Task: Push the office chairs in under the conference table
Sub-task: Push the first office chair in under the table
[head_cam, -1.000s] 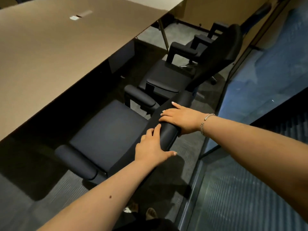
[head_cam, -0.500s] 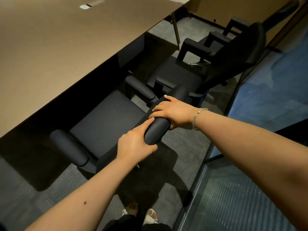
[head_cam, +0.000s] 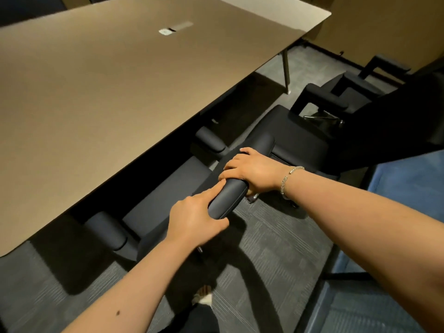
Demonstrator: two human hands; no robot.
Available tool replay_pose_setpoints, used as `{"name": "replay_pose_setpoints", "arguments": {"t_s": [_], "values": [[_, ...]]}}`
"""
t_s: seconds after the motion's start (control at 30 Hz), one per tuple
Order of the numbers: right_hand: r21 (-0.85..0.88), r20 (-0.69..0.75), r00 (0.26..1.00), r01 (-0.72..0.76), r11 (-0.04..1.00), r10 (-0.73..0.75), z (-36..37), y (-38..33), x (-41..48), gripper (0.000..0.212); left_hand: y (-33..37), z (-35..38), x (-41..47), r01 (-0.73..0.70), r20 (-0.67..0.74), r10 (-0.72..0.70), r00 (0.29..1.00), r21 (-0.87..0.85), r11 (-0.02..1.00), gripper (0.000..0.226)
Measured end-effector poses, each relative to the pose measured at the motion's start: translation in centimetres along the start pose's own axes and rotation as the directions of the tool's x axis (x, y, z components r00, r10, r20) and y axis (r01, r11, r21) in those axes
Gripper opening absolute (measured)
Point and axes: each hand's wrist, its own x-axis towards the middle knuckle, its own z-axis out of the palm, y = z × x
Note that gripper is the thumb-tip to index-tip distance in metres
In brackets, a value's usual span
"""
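A black office chair (head_cam: 165,188) stands at the long side of the tan conference table (head_cam: 115,87), its seat front and both armrests partly under the table edge. My left hand (head_cam: 194,218) grips the near end of its padded backrest top (head_cam: 228,195). My right hand (head_cam: 252,171), with a bracelet on the wrist, is closed over the same bar a little farther along. A second black chair (head_cam: 300,138) stands beyond it, well out from the table. A third chair (head_cam: 374,75) sits behind that one near the wall.
A blue glass partition (head_cam: 396,212) with a dark frame runs close along the right. A metal table leg (head_cam: 286,70) stands near the far corner. Grey carpet (head_cam: 276,248) covers the floor. My feet (head_cam: 204,296) show at the bottom.
The chair under my hands has rolled toward the table, its seat and armrests now partly beneath the edge. Both hands kept their hold on the backrest top, and I stepped forward.
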Motion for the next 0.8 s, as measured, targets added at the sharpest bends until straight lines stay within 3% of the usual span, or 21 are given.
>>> {"name": "replay_pose_setpoints", "arguments": {"t_s": [0.4, 0.8], "values": [[0.012, -0.101, 0.995, 0.026, 1.000, -0.025, -2.4, 2.7, 14.0, 0.061, -11.2, -6.2, 8.1, 0.021, 0.017, -0.022, 1.000, 0.018, 1.000, 0.088], [0.017, -0.035, 0.999, -0.015, 1.000, 0.016, -4.7, 4.1, 21.5, 0.056, -16.4, -9.5, 12.7, 0.093, 0.021, -0.094, 0.995, 0.049, 0.994, 0.085]]}}
